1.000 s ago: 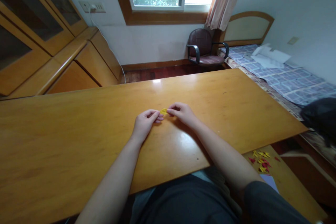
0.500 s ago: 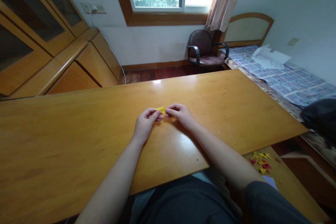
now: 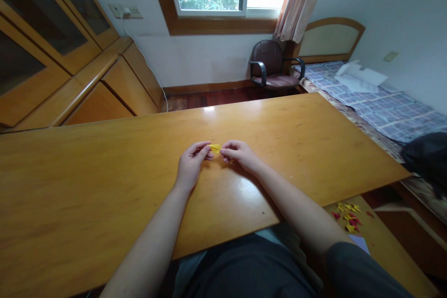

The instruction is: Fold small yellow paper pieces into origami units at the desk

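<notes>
A small piece of folded yellow paper (image 3: 215, 148) is held up between my hands, just over the wooden table (image 3: 104, 181). My left hand (image 3: 192, 160) pinches its left end between thumb and fingers. At the paper's right end, my right hand (image 3: 240, 154) grips it with thumb and forefinger. The exact folds are too small to make out, and the fingertips cover both ends.
Several folded yellow and red paper pieces (image 3: 350, 217) lie on a lower surface (image 3: 391, 247) at the right, near a pale sheet (image 3: 359, 243). Beyond the table stand an office chair (image 3: 268, 63) and a bed (image 3: 380, 102). A cabinet (image 3: 101, 79) is at the left.
The yellow paper has turned slightly, and more of its face shows between the fingers. My left fingers have shifted a little to the left; my right hand has dipped slightly.
</notes>
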The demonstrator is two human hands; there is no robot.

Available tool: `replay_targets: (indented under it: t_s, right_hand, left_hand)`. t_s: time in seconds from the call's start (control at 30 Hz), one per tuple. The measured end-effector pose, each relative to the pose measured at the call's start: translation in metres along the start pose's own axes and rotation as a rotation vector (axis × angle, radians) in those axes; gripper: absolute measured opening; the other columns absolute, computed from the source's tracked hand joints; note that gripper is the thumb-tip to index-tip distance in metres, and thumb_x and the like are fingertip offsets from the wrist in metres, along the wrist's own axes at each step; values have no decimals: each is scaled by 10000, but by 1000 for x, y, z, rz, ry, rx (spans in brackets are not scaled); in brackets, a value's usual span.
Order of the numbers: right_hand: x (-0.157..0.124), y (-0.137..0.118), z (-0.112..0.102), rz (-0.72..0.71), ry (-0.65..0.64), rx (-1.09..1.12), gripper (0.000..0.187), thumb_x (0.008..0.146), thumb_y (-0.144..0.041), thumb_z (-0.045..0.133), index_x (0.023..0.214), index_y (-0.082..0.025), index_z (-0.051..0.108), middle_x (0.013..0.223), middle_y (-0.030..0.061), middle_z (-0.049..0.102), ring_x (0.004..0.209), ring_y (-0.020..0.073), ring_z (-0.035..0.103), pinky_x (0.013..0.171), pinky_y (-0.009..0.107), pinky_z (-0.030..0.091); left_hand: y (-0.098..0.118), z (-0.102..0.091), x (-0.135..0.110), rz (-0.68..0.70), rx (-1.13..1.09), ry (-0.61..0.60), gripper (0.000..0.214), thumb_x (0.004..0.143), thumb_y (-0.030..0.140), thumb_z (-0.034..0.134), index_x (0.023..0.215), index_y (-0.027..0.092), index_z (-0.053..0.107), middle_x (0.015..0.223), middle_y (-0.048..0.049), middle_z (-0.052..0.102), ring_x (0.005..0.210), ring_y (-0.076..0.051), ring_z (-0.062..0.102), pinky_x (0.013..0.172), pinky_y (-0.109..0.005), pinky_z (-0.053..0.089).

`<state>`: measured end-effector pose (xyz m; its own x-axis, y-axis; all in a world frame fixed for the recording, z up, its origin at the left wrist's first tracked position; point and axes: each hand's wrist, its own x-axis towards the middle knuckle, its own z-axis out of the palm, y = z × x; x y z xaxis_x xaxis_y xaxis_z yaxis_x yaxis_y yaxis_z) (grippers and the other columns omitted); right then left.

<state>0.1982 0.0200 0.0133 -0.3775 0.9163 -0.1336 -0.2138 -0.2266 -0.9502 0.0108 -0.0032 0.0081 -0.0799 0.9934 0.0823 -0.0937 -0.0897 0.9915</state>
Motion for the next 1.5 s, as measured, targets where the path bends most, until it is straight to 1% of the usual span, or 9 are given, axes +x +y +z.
replay_targets:
  t_s: [0.2, 0.3, 0.4, 0.6, 0.73, 0.93, 1.13, 1.33, 1.5]
  right_hand:
    - [-1, 0, -1, -1, -13, -19, 340, 705, -424, 806, 855, -151, 671, 696, -22, 664, 567, 83, 587, 556, 205, 441]
    - [-2, -1, 4, -1, -9, -31, 389, 713, -468, 796, 909, -160, 660, 753, -5, 690, 613, 103, 628, 578, 214, 469]
    - [-2, -1, 7, 0, -28, -65, 409, 713, -508, 787, 866, -155, 649, 713, -1, 687, 619, 120, 638, 593, 232, 490]
    - [-3, -3, 6, -45, -31, -51, 400, 712, -507, 789, 821, -150, 648, 676, -8, 679, 609, 120, 629, 632, 255, 507]
    - [-6, -6, 4, -30, -50, -50, 388, 717, -496, 788, 823, -147, 656, 663, -7, 677, 598, 115, 617, 629, 252, 503]
    - [-5, -1, 3, 14, -50, -22, 374, 693, -461, 813, 822, -148, 656, 682, -6, 676, 605, 119, 634, 617, 246, 504]
    - [-2, 5, 3, 24, -45, 15, 375, 694, -449, 824, 865, -156, 665, 743, 0, 700, 620, 111, 644, 645, 251, 525]
    - [-2, 5, 2, 17, -40, 12, 380, 669, -447, 843, 824, -149, 666, 719, -4, 693, 603, 104, 634, 636, 245, 516]
    - [-2, 4, 2, 54, -41, 44, 390, 630, -419, 872, 815, -150, 658, 690, -3, 695, 589, 109, 634, 621, 244, 509]
  left_hand:
    - [1, -2, 1, -23, 52, 20, 329, 769, 458, 767, 920, 168, 731, 751, -21, 725, 691, -160, 680, 706, -282, 565]
    - [3, 0, 1, -19, 66, -5, 317, 769, 449, 772, 898, 162, 733, 731, -17, 720, 686, -156, 675, 700, -269, 557]
    - [4, 2, 0, -26, 67, -38, 303, 757, 429, 790, 881, 158, 740, 721, -17, 718, 682, -150, 670, 697, -256, 551]
    - [3, 4, 0, -141, -157, -52, 326, 709, 372, 838, 948, 165, 759, 782, -24, 738, 712, -132, 668, 734, -247, 556]
    - [4, 5, -1, -201, -196, -92, 321, 675, 361, 864, 903, 158, 767, 762, -30, 740, 710, -126, 666, 735, -233, 554]
    - [1, 1, 0, -157, -116, -121, 272, 713, 366, 837, 876, 164, 754, 747, -25, 737, 704, -139, 666, 731, -248, 555]
    - [-2, 0, 1, -81, 22, -126, 304, 749, 426, 797, 891, 161, 746, 779, -37, 740, 736, -171, 684, 764, -294, 564]
    - [-3, 0, 1, -78, 32, -137, 303, 758, 434, 786, 883, 163, 739, 773, -35, 737, 731, -173, 681, 751, -294, 564]
    - [-1, 0, 0, -62, 68, -147, 272, 772, 422, 775, 870, 170, 737, 765, -26, 735, 720, -165, 674, 742, -279, 555]
